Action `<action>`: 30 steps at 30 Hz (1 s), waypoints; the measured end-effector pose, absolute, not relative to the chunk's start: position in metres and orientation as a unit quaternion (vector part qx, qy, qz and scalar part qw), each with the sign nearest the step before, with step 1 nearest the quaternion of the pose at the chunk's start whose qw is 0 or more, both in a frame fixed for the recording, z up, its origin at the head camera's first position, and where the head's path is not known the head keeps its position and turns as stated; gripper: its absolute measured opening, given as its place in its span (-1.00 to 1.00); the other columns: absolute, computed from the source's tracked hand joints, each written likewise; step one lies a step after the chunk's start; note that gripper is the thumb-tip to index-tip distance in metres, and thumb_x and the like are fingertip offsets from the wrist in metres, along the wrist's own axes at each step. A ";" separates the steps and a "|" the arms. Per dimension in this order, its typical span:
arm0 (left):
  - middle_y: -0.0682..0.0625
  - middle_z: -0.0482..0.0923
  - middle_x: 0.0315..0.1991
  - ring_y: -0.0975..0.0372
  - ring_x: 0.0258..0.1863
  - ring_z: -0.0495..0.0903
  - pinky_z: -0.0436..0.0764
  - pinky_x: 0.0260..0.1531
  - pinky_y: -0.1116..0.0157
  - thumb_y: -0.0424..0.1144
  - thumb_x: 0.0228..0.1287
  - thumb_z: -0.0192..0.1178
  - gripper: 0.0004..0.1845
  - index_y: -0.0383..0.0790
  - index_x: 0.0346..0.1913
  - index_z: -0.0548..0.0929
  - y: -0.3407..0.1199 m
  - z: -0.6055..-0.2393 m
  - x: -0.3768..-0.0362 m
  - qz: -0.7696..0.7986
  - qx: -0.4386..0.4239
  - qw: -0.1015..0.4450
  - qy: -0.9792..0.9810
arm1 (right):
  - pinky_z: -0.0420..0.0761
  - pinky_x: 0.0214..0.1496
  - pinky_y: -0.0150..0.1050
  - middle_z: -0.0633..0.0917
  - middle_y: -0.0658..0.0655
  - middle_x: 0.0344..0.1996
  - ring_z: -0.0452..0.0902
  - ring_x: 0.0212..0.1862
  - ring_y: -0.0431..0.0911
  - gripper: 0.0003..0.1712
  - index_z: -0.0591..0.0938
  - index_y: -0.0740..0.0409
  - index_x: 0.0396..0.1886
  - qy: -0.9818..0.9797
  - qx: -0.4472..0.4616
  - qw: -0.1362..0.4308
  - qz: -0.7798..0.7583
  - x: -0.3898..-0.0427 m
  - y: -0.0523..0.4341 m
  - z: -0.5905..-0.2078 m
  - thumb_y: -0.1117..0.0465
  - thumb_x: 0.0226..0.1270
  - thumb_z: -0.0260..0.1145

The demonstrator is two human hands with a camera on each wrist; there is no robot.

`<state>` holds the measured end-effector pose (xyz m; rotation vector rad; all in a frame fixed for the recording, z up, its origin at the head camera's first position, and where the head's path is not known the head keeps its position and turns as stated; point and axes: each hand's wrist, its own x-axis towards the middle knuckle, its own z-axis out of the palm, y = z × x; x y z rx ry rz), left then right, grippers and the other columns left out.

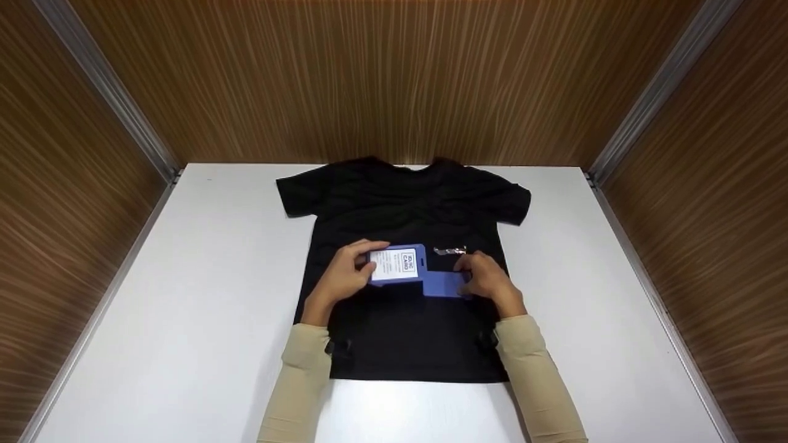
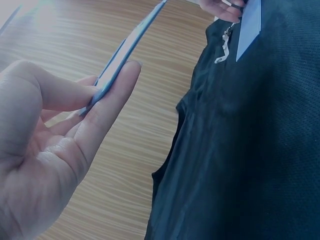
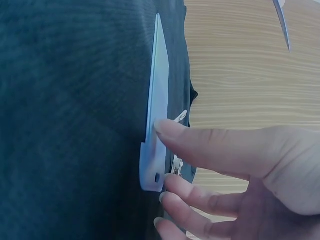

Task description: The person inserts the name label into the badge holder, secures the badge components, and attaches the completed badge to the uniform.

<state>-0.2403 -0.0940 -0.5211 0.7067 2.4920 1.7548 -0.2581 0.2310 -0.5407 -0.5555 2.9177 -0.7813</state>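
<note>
A black T-shirt (image 1: 400, 203) lies flat on the white table (image 1: 203, 295), neck toward the far wall. Above its middle, my left hand (image 1: 366, 264) pinches a blue badge holder (image 1: 399, 264) with a white printed card in it; in the left wrist view the holder (image 2: 125, 52) is edge-on between thumb and fingers. My right hand (image 1: 468, 271) pinches a separate flat blue plate (image 1: 444, 284) just right of the holder, low over the shirt (image 3: 75, 100). In the right wrist view the plate (image 3: 157, 120) sits between thumb and fingers. A small metal clip (image 1: 449, 250) lies on the shirt behind the right hand.
Wood-grain walls (image 1: 394, 80) enclose the table on the far, left and right sides, with metal strips in the corners. Bare white tabletop shows left and right of the shirt and along the near edge.
</note>
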 end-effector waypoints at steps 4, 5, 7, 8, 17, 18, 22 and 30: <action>-0.23 0.63 0.14 0.06 -0.12 0.64 0.61 -0.15 0.40 -0.63 0.34 0.10 -0.52 -0.30 0.26 0.66 -0.095 -0.522 -0.240 0.563 0.226 0.006 0.795 | 0.60 0.06 0.13 0.70 0.34 -0.23 0.59 -0.11 0.20 -0.48 0.73 0.34 -0.17 0.951 -0.183 0.037 -0.247 -0.259 0.231 -0.541 0.35 -0.23 0.69; -0.23 0.63 0.14 0.06 -0.13 0.64 0.61 -0.17 0.41 -0.63 0.33 0.10 -0.52 -0.31 0.26 0.65 -0.095 -0.522 -0.240 0.565 0.226 0.007 0.794 | 0.60 0.06 0.13 0.70 0.35 -0.23 0.59 -0.11 0.20 -0.48 0.73 0.34 -0.16 0.952 -0.180 0.041 -0.246 -0.259 0.230 -0.541 0.35 -0.23 0.69; -0.23 0.63 0.15 0.08 -0.14 0.63 0.60 -0.18 0.43 -0.63 0.33 0.10 -0.52 -0.32 0.27 0.65 -0.095 -0.522 -0.240 0.564 0.227 0.009 0.794 | 0.60 0.06 0.13 0.69 0.34 -0.22 0.59 -0.11 0.20 -0.49 0.73 0.32 -0.15 0.954 -0.176 0.047 -0.240 -0.259 0.229 -0.541 0.34 -0.21 0.70; -0.24 0.63 0.15 0.08 -0.13 0.63 0.60 -0.17 0.44 -0.64 0.32 0.09 -0.52 -0.34 0.27 0.64 -0.095 -0.522 -0.240 0.565 0.229 0.009 0.793 | 0.61 0.06 0.12 0.69 0.34 -0.22 0.59 -0.10 0.20 -0.49 0.73 0.31 -0.15 0.955 -0.173 0.050 -0.237 -0.259 0.229 -0.542 0.33 -0.20 0.70; -0.21 0.62 0.17 0.14 -0.10 0.61 0.62 -0.14 0.44 -0.64 0.32 0.09 -0.51 -0.33 0.27 0.64 -0.095 -0.522 -0.239 0.566 0.230 0.008 0.791 | 0.59 0.06 0.14 0.69 0.34 -0.23 0.58 -0.09 0.22 -0.50 0.73 0.32 -0.15 0.955 -0.173 0.046 -0.235 -0.257 0.229 -0.544 0.37 -0.19 0.67; -0.21 0.62 0.17 0.14 -0.10 0.62 0.62 -0.14 0.44 -0.64 0.32 0.09 -0.50 -0.31 0.27 0.65 -0.095 -0.523 -0.240 0.567 0.229 0.008 0.791 | 0.60 0.06 0.14 0.68 0.34 -0.23 0.58 -0.08 0.21 -0.50 0.73 0.32 -0.15 0.955 -0.172 0.046 -0.236 -0.258 0.229 -0.544 0.38 -0.20 0.68; -0.23 0.62 0.19 0.09 -0.08 0.62 0.62 -0.12 0.41 -0.65 0.31 0.09 -0.48 -0.28 0.27 0.65 -0.095 -0.523 -0.240 0.569 0.230 0.008 0.790 | 0.61 0.07 0.13 0.67 0.35 -0.20 0.58 -0.07 0.20 -0.51 0.74 0.29 -0.14 0.955 -0.163 0.051 -0.242 -0.259 0.229 -0.543 0.40 -0.19 0.67; -0.24 0.63 0.17 0.05 -0.08 0.62 0.62 -0.12 0.41 -0.66 0.30 0.09 -0.49 -0.28 0.26 0.66 -0.095 -0.522 -0.241 0.570 0.230 0.009 0.789 | 0.59 0.12 0.18 0.68 0.39 -0.17 0.59 -0.03 0.24 -0.61 0.75 0.29 -0.18 0.946 -0.165 0.051 -0.274 -0.261 0.234 -0.541 0.46 -0.10 0.62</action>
